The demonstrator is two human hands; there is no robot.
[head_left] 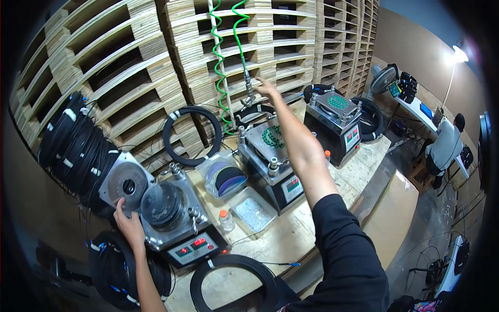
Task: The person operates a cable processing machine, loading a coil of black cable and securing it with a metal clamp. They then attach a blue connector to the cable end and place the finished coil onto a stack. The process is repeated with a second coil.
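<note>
My left fingers (119, 205) grip the lower edge of a square plate (115, 181), tilted up at nine o'clock beside a polishing machine (194, 248). My right fingers (262, 80), loosely spread, are near the air gun (248, 84) at twelve o'clock; contact cannot be determined.

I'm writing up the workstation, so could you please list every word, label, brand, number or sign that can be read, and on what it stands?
I don't copy text, only say where it is.
Nearest machine's panel: two lit red number readouts, legible; its small print isn't.
Middle machine's panel: red digits, too small to read surely.
Far machine's panel: red digits, too small.
Nothing else is readable.
</note>
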